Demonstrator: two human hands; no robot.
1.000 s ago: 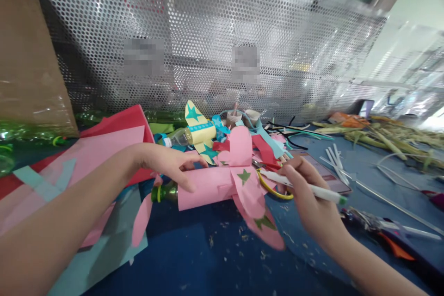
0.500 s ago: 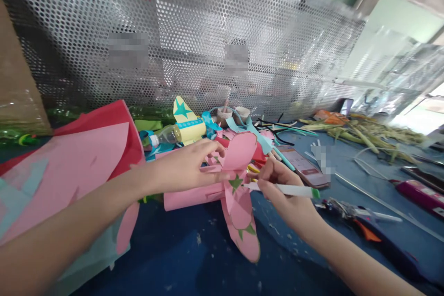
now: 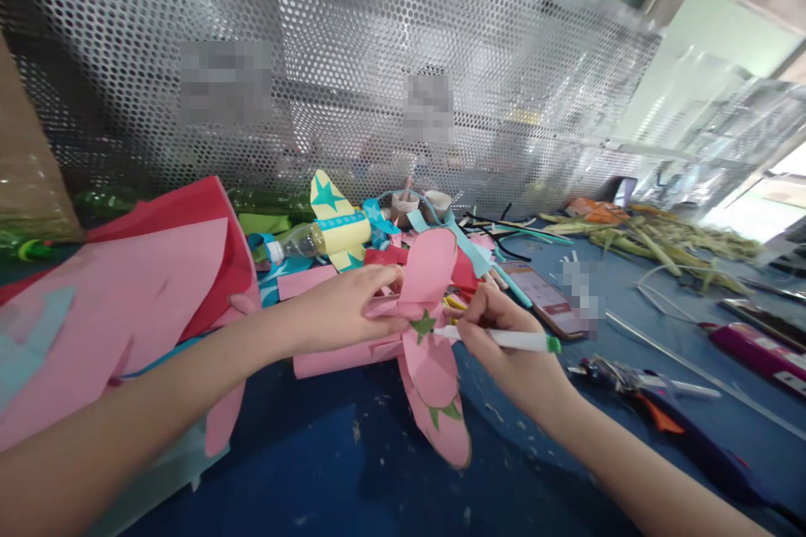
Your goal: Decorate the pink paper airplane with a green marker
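Note:
A pink paper plane (image 3: 426,352) built round a bottle lies on the blue table (image 3: 353,470), with green stars on its wings. My left hand (image 3: 343,310) presses down on the pink body beside the upper wing, fingers closed on the paper. My right hand (image 3: 504,352) pinches a white marker with a green cap (image 3: 510,341); its tip touches the wing by the green star.
Pink and red paper sheets (image 3: 138,285) lie at the left. Behind stands a yellow paper plane on a clear bottle (image 3: 327,231), paper scraps and cups. A phone (image 3: 545,295) lies right of my hands, a glue gun (image 3: 635,386) farther right. Perforated metal screen (image 3: 378,59) closes the back.
My left hand slid from the bottle end of the pink plane up to the wing joint. My right hand brought the marker tip onto the wing. The view shifted left.

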